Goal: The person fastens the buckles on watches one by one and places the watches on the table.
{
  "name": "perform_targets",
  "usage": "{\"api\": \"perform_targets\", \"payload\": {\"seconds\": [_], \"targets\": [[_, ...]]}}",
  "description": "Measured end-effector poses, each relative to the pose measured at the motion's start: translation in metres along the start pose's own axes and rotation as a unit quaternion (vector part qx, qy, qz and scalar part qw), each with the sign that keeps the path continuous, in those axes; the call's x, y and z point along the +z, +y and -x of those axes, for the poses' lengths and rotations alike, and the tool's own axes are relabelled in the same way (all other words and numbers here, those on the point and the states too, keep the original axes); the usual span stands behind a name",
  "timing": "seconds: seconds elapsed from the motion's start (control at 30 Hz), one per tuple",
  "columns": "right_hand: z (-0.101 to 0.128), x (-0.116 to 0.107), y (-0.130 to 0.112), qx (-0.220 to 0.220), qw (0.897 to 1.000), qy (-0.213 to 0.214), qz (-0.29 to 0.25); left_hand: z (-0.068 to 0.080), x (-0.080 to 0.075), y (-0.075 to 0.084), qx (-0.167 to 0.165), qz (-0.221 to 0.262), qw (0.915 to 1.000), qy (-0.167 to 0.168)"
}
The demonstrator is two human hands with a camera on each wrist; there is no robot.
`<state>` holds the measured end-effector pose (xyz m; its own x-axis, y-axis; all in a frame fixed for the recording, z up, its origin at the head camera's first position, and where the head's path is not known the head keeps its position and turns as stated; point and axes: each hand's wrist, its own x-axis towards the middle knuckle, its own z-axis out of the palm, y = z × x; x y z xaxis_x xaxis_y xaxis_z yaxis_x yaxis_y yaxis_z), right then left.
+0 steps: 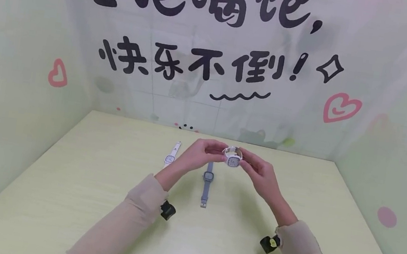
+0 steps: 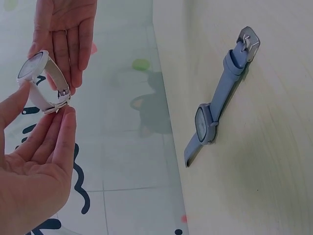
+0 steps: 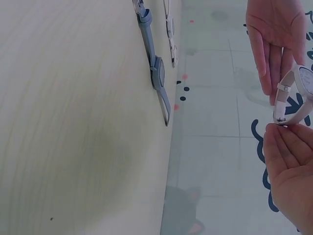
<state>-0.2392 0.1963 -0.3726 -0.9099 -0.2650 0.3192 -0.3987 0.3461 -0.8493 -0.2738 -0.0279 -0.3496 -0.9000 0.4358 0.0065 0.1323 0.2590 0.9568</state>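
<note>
Up above the far part of the table, both hands hold a white wristwatch (image 1: 233, 161), its strap closed into a loop and its dial turned toward me. The left hand (image 1: 199, 154) pinches one side, thumb by the case and fingertips at the strap, as the left wrist view shows. From the other side the right hand (image 1: 264, 179) grips it between thumb and fingers. Below them a blue-grey watch (image 1: 208, 176) lies unbuckled and stretched out on the table. Left of it lies another white watch (image 1: 170, 158), partly hidden behind the left forearm.
The pale yellow-green table (image 1: 210, 245) meets printed wall panels at its back and sides. Black lettering and pink hearts (image 1: 342, 108) mark the panels. A black wrist camera (image 1: 167, 211) sits at the left cuff, and another black camera (image 1: 269, 243) at the right cuff.
</note>
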Motion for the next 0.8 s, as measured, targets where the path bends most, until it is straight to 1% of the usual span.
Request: {"api": "perform_targets", "payload": {"seconds": [0.17, 0.43, 0.63, 0.8], "targets": [[-0.002, -0.001, 0.002, -0.001, 1.000, 0.000, 0.002, -0.004, 0.000, -0.001, 0.005, -0.008, 1.0000, -0.001], [-0.002, -0.004, 0.006, 0.014, 1.000, -0.003, -0.011, -0.010, 0.003, -0.005, 0.005, -0.024, 0.9997, 0.000], [-0.003, -0.005, 0.013, 0.031, 1.000, -0.003, 0.003, -0.013, 0.005, -0.008, 0.000, -0.051, 0.9987, 0.001], [-0.009, -0.008, 0.016, 0.026, 0.999, -0.008, 0.029, -0.018, 0.005, -0.008, -0.006, -0.066, 0.9978, 0.004]]}}
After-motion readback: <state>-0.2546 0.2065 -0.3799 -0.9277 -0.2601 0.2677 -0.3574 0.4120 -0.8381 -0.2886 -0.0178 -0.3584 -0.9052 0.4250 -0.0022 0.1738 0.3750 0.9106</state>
